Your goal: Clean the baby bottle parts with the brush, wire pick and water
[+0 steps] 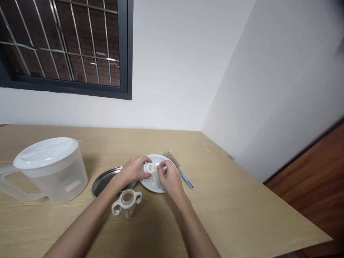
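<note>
My left hand [137, 167] is closed round a white bottle collar [148, 167] with a round hole in it, held above a white plate [153, 187]. Just to its right, my right hand [170, 177] is closed in a pinch over the same plate. Whatever small thing is between its fingertips is too small to make out. Below my left wrist a two-handled baby bottle [127, 204] stands upright with its top uncovered. Beside the plate lies a bottle brush [185, 178] with a blue handle and pale bristles.
An oval metal tray [100, 182] is partly hidden under my left forearm. On the left stands a large translucent pitcher [61, 179] with a white lid. A thin pale strip [208, 148] lies near the wall. The wooden table [242, 215] ends at a slanted right edge.
</note>
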Demonstrator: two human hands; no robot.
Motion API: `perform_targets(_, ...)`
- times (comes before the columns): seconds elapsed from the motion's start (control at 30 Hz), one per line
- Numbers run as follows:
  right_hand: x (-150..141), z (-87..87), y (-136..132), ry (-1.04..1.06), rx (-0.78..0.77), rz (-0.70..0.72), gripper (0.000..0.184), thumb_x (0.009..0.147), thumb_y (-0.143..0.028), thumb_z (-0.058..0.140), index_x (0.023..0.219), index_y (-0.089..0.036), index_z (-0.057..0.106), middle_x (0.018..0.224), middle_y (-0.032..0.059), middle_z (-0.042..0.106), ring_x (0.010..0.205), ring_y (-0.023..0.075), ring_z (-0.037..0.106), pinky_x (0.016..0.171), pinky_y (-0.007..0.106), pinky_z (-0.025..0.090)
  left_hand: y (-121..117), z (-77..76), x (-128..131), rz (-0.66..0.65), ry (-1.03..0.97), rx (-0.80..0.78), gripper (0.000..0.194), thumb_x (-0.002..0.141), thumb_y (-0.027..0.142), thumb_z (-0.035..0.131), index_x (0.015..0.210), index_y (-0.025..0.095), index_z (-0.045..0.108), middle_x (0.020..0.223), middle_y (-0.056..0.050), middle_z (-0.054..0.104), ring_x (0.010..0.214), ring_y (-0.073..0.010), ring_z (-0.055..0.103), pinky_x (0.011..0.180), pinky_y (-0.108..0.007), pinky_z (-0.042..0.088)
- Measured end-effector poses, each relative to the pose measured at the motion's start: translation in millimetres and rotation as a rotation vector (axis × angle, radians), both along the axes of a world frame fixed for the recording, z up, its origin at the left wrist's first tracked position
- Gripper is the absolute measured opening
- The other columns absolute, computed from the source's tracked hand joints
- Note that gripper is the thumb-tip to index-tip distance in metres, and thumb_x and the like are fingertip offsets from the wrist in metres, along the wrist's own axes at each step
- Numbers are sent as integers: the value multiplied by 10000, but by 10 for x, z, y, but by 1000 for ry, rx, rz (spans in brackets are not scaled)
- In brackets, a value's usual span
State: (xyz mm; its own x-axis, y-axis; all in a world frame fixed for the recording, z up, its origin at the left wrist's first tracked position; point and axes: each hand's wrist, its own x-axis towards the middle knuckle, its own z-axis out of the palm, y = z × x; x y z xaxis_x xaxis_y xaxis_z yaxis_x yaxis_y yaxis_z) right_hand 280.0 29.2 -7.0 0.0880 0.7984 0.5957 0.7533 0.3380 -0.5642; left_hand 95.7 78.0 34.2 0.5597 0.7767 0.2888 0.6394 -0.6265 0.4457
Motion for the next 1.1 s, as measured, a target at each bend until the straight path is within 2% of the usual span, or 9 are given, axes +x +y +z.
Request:
perform_targets(0.13,4,-5,3,15,-13,28,103,893,-257,508,894,-192,588,862,32,662,682,160,590,678,282,441,-10,-17,-6,-23,-16,10,407,709,268,659,1112,233,628,1137,-51,669,1079,-269,593,920,-377,463)
perform_targets(0.3,-32,50,-31,161,-56,116,307,987,-338,378,909,-193,637,859,56,694,750,178,643,695,288,491,-43,8,17,-71,-55,20,477,692,189,632,1166,225,594,1209,-69,631,1128,-262,570,969,-391,452)
perform_targets(0.4,-96,61,-52,300,-105,211,252,915,-390,540,1061,-195,604,957,64,706,773,176,676,704,287,542,-70,29,47,-82,-86,30,571,685,166,631,1246,208,534,1248,-88,614,1147,-267,559,980,-408,451)
perform_targets(0.5,-167,59,-62,303,-105,219,351,803,-377,679,1086,-193,581,955,68,709,750,186,681,711,314,569,-113,61,74,-129,-98,86,528,731,166,611,1250,213,522,1246,-88,612,1148,-260,551,977,-409,452)
perform_targets(0.63,-203,55,-63,360,-62,203,341,774,-361,703,1037,-195,565,911,57,699,721,181,679,691,316,584,-164,108,85,-186,-95,151,455,794,163,579,1241,225,520,1237,-80,610,1159,-244,537,997,-397,440)
perform_targets(0.77,-133,79,-66,402,-67,237,342,795,-341,677,1068,-204,523,962,62,681,780,179,682,731,313,581,-190,182,29,-211,-107,151,542,763,137,611,1278,249,488,1267,-58,585,1197,-228,513,1027,-377,425)
perform_targets(0.9,17,178,-102,279,-110,212,398,835,-340,623,1195,-204,523,1069,79,645,803,170,650,773,315,542,-215,334,-115,-186,-101,79,493,766,245,678,1234,281,531,1260,-30,591,1187,-230,526,1010,-371,436)
perform_targets(1.0,107,254,-167,70,-239,193,265,857,-376,586,1058,-204,593,926,48,661,790,183,621,732,302,493,-213,441,-236,-136,-127,48,360,818,342,645,1167,277,584,1190,-22,632,1101,-219,575,958,-361,462)
perform_targets(1.1,130,261,-235,-154,-350,124,204,832,-375,605,944,-204,615,878,54,660,836,215,604,712,297,438,-179,491,-330,-80,-171,44,362,819,394,648,1155,269,598,1147,-27,654,1048,-215,595,932,-363,472)
